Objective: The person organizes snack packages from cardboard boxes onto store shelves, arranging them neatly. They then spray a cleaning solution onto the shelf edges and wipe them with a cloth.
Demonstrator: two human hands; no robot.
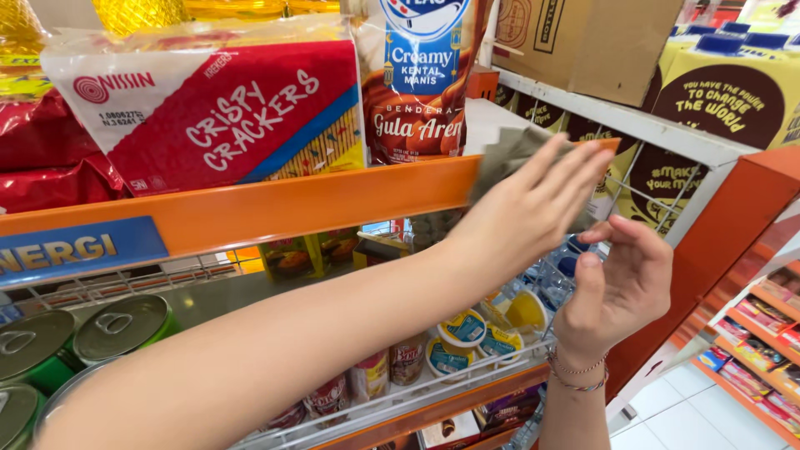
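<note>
My left hand (pixel 533 204) lies flat, fingers stretched up and to the right, pressing a grey-green cloth (pixel 508 154) against the right end of the orange shelf edge (pixel 317 204). The cloth is bunched under the palm and its lower part is hidden by the hand. My right hand (pixel 621 287) hovers just below and to the right, palm towards me, fingers loosely curled and holding nothing. Its fingertips are close to the cloth's lower edge. Thin bracelets circle the right wrist.
Above the orange edge stand a red-and-white cracker pack (pixel 217 108) and a brown-and-blue pouch (pixel 417 75). Green cans (pixel 117 325) sit at lower left. A wire shelf (pixel 467 379) holds small tubs and jars. Cardboard boxes (pixel 583 42) and yellow-brown packs fill the right shelf.
</note>
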